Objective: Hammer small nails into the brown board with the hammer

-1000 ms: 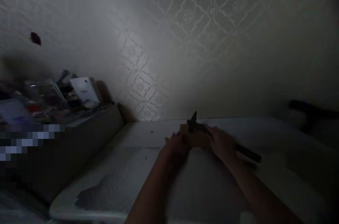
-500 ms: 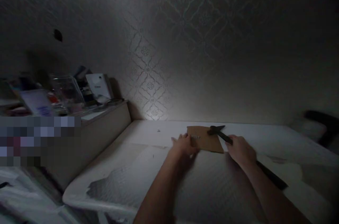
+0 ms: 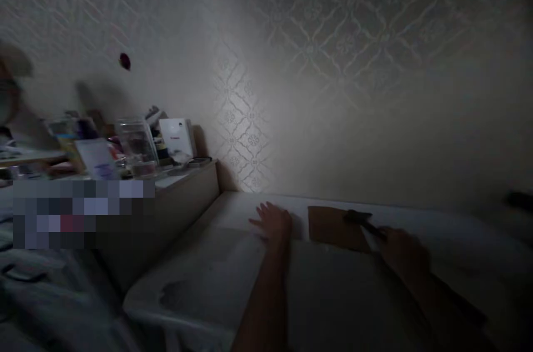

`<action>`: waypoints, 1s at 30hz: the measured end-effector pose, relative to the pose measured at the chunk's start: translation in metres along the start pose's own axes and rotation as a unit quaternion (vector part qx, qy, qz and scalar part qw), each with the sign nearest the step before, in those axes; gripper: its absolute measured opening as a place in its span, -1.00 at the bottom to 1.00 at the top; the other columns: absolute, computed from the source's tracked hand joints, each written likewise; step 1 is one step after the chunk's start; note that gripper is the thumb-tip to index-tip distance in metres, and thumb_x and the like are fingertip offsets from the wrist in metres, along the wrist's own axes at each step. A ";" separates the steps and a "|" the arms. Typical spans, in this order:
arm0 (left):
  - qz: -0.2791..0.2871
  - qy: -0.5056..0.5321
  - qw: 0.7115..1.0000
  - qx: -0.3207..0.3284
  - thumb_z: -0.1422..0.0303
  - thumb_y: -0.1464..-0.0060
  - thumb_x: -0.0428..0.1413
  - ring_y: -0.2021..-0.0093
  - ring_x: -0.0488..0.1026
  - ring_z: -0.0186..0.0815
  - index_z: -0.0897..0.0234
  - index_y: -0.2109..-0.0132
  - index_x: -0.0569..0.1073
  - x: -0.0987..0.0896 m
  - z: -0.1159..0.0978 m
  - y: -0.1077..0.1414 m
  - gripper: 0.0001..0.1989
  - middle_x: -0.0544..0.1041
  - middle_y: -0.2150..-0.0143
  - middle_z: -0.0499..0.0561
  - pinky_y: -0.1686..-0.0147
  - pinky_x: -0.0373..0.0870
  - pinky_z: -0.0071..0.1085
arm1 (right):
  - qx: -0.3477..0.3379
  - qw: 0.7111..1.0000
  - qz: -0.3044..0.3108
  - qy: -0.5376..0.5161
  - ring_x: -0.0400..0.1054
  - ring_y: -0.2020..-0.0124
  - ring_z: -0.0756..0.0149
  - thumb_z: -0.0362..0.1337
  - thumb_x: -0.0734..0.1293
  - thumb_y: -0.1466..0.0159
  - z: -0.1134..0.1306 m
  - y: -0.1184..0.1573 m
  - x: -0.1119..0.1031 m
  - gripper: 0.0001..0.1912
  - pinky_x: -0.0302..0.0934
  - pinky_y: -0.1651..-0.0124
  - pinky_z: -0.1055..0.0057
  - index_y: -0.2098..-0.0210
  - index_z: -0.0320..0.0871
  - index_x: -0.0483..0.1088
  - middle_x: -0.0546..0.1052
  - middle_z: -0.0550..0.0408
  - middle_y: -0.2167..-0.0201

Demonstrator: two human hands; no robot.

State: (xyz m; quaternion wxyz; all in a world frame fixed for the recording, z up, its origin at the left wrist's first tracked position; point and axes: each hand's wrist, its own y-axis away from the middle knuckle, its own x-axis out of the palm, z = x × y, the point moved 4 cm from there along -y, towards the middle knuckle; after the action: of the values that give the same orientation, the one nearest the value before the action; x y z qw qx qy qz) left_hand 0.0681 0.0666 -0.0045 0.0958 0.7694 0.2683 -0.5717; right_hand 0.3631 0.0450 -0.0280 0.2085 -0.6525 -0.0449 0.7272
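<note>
A brown rectangular piece (image 3: 333,227), like cardboard, lies on the white table (image 3: 233,238) near the wall. To its left my left hand (image 3: 272,221) reaches over the tabletop with fingers spread, apart from the brown piece. My right hand (image 3: 402,252) is closed around the dark handle of a hammer (image 3: 364,222), whose head is over the right part of the brown piece. The handle's far end runs back under my right forearm. The picture is dim, and small details on the brown piece cannot be made out.
On the left stands a cabinet (image 3: 187,202) bearing a white box (image 3: 178,136), a clear container (image 3: 136,144) and a white tube (image 3: 97,157). A patterned wall (image 3: 325,119) rises behind the table. Something dark (image 3: 519,200) shows at the right edge.
My left hand has left the brown piece and moved left, its fingers now spread. The small metallic items seen on the piece no longer show. The view has shifted, and the light on the table is dimmer.
</note>
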 end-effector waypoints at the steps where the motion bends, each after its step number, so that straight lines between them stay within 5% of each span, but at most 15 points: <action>1: 0.003 0.006 1.000 -0.007 0.22 -0.17 -0.12 -0.35 -0.08 0.03 0.39 -0.30 0.14 0.002 0.002 -0.002 -0.40 0.08 -0.35 0.26 -0.20 -0.17 0.25 | 0.000 1.000 -0.009 0.002 0.40 0.16 -0.06 -0.17 0.14 -0.24 0.000 0.000 0.000 -0.58 0.24 0.24 0.15 0.01 -0.13 0.45 0.52 -0.17 0.18; 9: 0.014 0.042 0.999 -0.001 0.36 -0.14 -0.07 -0.33 -0.01 0.08 0.23 -0.10 0.43 0.003 0.009 -0.002 -0.59 0.26 -0.26 0.23 -0.14 -0.17 0.34 | -0.024 0.999 -0.044 -0.015 0.41 0.19 -0.02 -0.10 0.09 -0.26 0.002 0.001 0.000 -0.55 0.24 0.25 0.17 0.05 -0.11 0.46 0.53 -0.12 0.19; 23: -0.024 0.033 0.999 -0.015 0.56 -0.12 -0.14 -0.11 0.31 -0.03 0.26 0.09 0.52 0.000 0.015 -0.005 -0.61 0.50 0.01 0.21 -0.11 -0.01 0.20 | -0.058 0.991 -0.112 -0.045 0.41 0.29 0.03 -0.13 0.12 -0.22 -0.003 -0.005 0.009 -0.61 0.23 0.31 0.19 0.15 -0.12 0.49 0.53 -0.11 0.27; 26: -0.030 0.036 0.999 -0.024 0.55 -0.13 -0.13 -0.08 0.32 -0.05 0.25 0.10 0.52 -0.003 0.017 -0.005 -0.63 0.50 0.03 0.21 -0.09 0.05 0.10 | -0.089 0.974 -0.167 -0.129 0.40 0.28 0.07 -0.12 0.12 -0.22 0.009 -0.003 -0.011 -0.60 0.26 0.24 0.18 0.19 -0.19 0.48 0.53 -0.14 0.26; 30: -0.022 0.043 0.998 -0.030 0.52 -0.14 -0.11 -0.08 0.33 -0.06 0.21 0.10 0.51 -0.004 0.018 -0.004 -0.66 0.51 0.04 0.19 -0.05 0.11 0.00 | -0.157 0.907 -0.254 -0.298 0.38 0.33 0.15 -0.06 0.14 -0.22 0.038 0.036 -0.084 -0.64 0.29 0.24 0.20 0.27 -0.15 0.45 0.53 -0.06 0.33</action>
State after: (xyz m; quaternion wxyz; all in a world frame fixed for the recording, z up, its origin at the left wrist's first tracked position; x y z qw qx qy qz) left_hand 0.0501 0.0606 -0.0057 0.0945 0.7841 0.3055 -0.5319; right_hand 0.3224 -0.0103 0.0433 0.2577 -0.3965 -0.3826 0.7937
